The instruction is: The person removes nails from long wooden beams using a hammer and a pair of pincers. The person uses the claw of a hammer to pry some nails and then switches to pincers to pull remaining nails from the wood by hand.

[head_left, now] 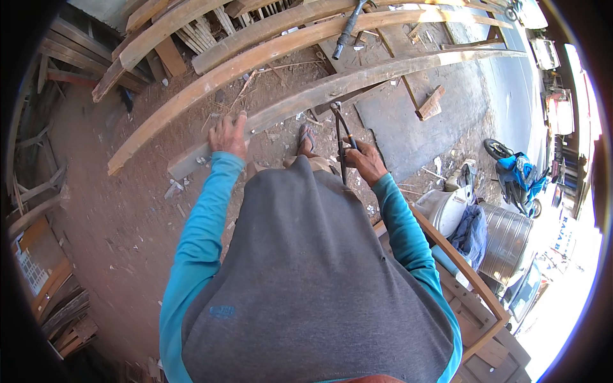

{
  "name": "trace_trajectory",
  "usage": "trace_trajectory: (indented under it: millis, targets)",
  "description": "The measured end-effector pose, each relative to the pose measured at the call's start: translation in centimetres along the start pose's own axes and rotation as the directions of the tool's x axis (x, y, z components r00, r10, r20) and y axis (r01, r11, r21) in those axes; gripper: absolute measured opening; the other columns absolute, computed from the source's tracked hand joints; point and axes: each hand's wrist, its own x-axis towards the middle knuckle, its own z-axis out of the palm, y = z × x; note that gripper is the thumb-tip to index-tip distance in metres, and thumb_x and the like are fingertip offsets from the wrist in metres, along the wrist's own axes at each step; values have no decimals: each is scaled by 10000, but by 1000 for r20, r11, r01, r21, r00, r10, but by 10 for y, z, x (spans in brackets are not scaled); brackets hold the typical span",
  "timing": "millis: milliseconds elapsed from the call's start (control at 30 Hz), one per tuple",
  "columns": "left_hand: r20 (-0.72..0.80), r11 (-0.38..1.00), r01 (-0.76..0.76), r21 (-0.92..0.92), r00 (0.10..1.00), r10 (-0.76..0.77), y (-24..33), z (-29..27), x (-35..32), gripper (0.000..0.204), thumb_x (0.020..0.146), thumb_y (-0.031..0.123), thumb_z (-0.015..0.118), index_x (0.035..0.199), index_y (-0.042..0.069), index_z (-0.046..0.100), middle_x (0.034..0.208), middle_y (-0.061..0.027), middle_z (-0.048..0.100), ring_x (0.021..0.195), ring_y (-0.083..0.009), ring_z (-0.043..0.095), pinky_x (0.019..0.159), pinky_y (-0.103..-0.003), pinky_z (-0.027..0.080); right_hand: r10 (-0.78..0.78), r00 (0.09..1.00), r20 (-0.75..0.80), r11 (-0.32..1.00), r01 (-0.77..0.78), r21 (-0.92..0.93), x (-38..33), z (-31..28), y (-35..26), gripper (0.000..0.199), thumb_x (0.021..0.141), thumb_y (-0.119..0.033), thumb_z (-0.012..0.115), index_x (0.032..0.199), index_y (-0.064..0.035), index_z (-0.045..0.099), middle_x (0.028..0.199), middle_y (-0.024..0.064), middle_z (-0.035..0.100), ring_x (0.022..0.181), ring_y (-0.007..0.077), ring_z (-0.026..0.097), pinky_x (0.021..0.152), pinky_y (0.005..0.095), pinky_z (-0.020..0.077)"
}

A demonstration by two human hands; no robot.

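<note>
One pincer tool (339, 134) (right hand (366, 161))

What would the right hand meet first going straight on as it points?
Probably the wooden beam under the left hand, met by the pincers the right hand holds; depth unclear, they may be touching.

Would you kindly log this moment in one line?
left hand: on beam | right hand: holding pincers | hammer: across other beams

From where I sit, I see a long, weathered wooden beam (300, 99), greyish brown, stretched out lengthwise. On its near side are dark metal pincers (339, 127), head toward the beam, handles apart and pointing away; I cannot tell whether they touch.
</note>
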Motion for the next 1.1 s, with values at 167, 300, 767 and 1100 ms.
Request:
trace_trajectory:
  millis: [167,300,767,1100]
  targets:
    - [-43,1000,29,-9,999,-30,9,5,-5,719,661,152,838,1307,221,531,1060,-104,548,1045,-312,551,902,-482,399,38,998,45,992,-43,116,3,-8,-25,541,880,-183,500,1364,58,500,996,145,669,923,234,681,874,350,544]
    - [-16,998,68,-2,998,-68,11,13,-11,859,631,153,865,1392,261,482,1112,-106,525,1088,-320,523,929,-483,379,101,984,144,984,-120,128,15,-18,-32,520,892,-166,495,1361,60,493,1045,156,662,947,247,684,885,359,553]
    - [8,995,99,13,995,-99,11,18,-11,851,642,144,854,1397,257,480,1090,-108,516,1082,-326,524,982,-518,360,284,924,255,910,-344,233,19,-32,-60,505,917,-112,511,1393,40,441,1120,202,651,998,316,693,870,416,580]
    - [268,995,71,-64,962,-51,-5,-1,8,715,691,237,842,1311,196,488,1038,-153,591,949,-393,623,853,-528,454,401,796,454,754,-568,331,30,-32,-49,356,974,-220,457,1231,16,523,879,92,536,714,199,538,669,388,514]
